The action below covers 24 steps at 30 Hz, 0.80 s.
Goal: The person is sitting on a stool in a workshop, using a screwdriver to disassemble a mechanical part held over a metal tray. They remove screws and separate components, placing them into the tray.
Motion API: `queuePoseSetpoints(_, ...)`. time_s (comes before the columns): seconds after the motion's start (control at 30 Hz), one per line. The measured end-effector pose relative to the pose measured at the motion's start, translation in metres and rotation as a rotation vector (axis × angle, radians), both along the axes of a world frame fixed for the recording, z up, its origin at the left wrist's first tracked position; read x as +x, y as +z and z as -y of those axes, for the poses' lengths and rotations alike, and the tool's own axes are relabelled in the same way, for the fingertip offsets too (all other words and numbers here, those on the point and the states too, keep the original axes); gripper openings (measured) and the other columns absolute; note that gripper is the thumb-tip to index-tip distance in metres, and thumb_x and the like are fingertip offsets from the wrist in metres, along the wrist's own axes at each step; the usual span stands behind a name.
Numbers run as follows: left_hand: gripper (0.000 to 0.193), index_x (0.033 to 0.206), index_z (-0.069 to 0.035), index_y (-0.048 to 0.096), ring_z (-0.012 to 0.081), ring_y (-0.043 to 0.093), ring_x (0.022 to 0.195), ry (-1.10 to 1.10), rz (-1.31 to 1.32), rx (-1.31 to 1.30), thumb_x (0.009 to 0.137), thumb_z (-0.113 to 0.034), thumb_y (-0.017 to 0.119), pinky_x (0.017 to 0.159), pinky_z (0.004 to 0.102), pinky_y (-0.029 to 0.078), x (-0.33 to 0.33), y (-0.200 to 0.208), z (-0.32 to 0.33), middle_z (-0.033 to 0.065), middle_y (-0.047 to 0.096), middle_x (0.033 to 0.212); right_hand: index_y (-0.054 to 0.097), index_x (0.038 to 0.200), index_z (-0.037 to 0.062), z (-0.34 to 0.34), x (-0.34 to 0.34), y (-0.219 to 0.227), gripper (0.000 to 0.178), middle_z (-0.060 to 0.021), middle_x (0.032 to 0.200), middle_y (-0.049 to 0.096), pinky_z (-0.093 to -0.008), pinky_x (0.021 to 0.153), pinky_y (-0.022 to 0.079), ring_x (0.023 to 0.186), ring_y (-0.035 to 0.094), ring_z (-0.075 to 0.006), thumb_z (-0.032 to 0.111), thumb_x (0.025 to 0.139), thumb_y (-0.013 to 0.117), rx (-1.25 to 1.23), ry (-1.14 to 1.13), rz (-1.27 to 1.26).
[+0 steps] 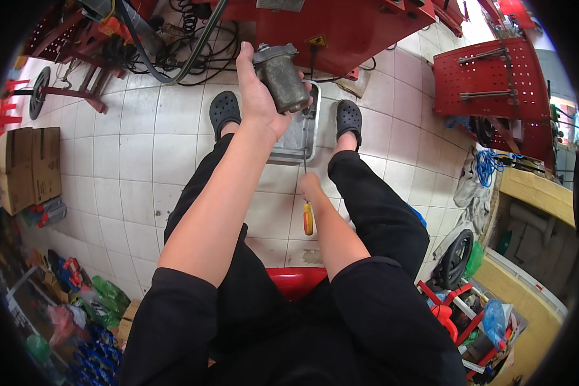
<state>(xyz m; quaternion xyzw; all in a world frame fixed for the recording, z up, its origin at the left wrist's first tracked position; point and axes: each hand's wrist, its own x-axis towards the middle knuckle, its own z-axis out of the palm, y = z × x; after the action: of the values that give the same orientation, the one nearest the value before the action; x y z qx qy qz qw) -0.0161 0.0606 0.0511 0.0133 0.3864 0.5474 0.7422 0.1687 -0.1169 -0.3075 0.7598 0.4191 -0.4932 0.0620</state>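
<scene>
White floor tiles (135,199): stretching under the whole scene, seams bent toward the rim.
Red steel cabinet (350,42): standing at the far edge, marked with a yellow warning triangle (316,41).
Metal tray (288,157): set on the floor between two dark clogs (350,119), partly hidden from view, with dark items (311,110) inside too obscured to make out.
Left hand (264,103): held out over the tray, palm up, gripping the metal cylinder (283,85), fingertips curled round to its right side.
Right hand (308,187): nearer the body, closed around the screwdriver (309,222).
Metal cylinder: cradled in the left palm, tilted, well apart from the right hand; dull dark grey, scuffed and stained, with a wider flange at the upper end and a blunt lower end.
Screwdriver: yellow-and-red handle jutting toward the body, thin shaft pointing toward the tray; contact there impossible to tell.
</scene>
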Motion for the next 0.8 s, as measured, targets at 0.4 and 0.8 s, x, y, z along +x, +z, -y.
queuePoseSetpoints(0.4, 0.068, 0.093, -0.009, 0.060, 0.0245, 0.056, 0.073, 0.040, 0.032, -0.041, 0.079, -0.073, 0.038, 0.068, 0.0408, 0.045, -0.019, -0.018, -0.001, 0.0082, 0.058, 0.077, 0.051, 0.099, 0.0099, -0.076, -0.018, 0.201, 0.020, -0.0013, 0.059, 0.040, -0.0306, 0.035, 0.023, 0.039, 0.033, -0.0138, 0.026, 0.095, 0.040, 0.081, -0.427, -0.400)
queuePoseSetpoints(0.8, 0.079, 0.107, -0.004, 0.053, 0.0491, 0.036, 0.123, -0.006, 0.328, -0.041, 0.079, -0.073, 0.027, 0.102, 0.0634, 0.027, -0.019, -0.011, 0.000, 0.0284, 0.042, 0.129, 0.050, 0.105, 0.0110, -0.068, -0.035, 0.429, 0.018, 0.0072, 0.056, 0.030, -0.0201, 0.035, 0.018, 0.040, 0.024, -0.0029, 0.023, 0.099, 0.039, 0.108, -0.402, -0.629)
